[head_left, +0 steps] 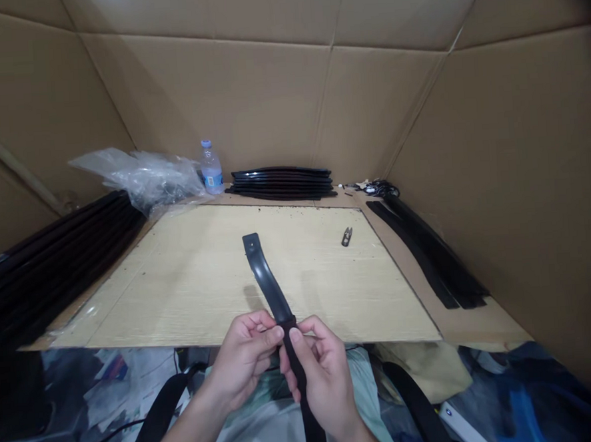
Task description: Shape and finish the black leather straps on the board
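Note:
A glossy black curved strip [265, 276] with a small hole near its squared tip points away from me over the board. Its lower part runs into a matte black sleeve [314, 433], which looks like fabric and hangs down toward my lap. My left hand [251, 357] pinches the left edge of the sleeve's mouth between thumb and fingers. On the other side, my right hand [321, 363] is closed around the sleeve just below its mouth, thumb on top. Thread snips [346, 236] lie on the pale board [179, 288], right of the strip and apart from both hands.
Black strips are stacked at the back [280, 182] and piled along the left side [52, 262]. Flat black strips [428, 259] lie at right. Clear plastic bags [157, 179] and a water bottle [212, 169] stand back left. Cardboard walls [208, 99] enclose the table.

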